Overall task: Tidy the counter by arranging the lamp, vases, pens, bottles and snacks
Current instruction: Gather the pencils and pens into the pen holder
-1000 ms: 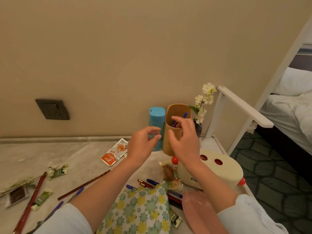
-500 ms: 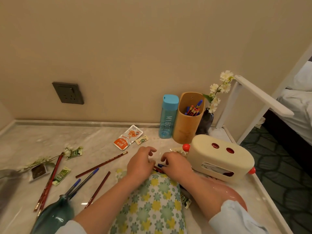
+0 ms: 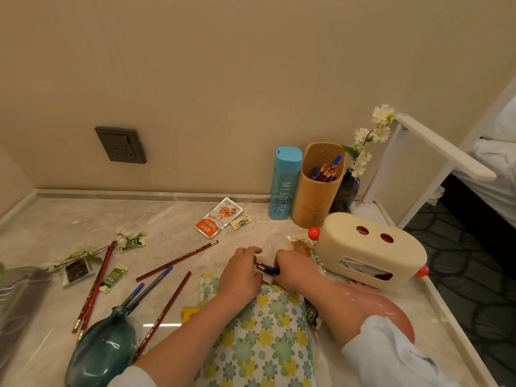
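My left hand [image 3: 240,275] and my right hand [image 3: 293,270] lie close together on the marble counter [image 3: 173,219], fingers curled round a few red and blue pens [image 3: 266,268] just beyond a floral cloth bundle [image 3: 265,339]. More pencils and pens [image 3: 156,277] are scattered to the left. At the back stand a blue bottle [image 3: 284,182], a wooden pen holder [image 3: 315,196] with several pens in it, and a dark vase [image 3: 347,191] of white flowers. A cream lamp [image 3: 371,252] sits right of my hands. A teal vase [image 3: 103,350] lies on its side near left.
An orange snack packet [image 3: 219,217] and small green sachets [image 3: 113,277] lie about the counter, with a loose flower sprig [image 3: 78,252] at the left. A pink vase [image 3: 391,311] lies under my right forearm. A white rail [image 3: 435,146] and a bed are to the right.
Both hands came down from the pen holder to the counter and closed on pens by the floral bundle. The view tilted down and left, bringing the teal vase into sight.
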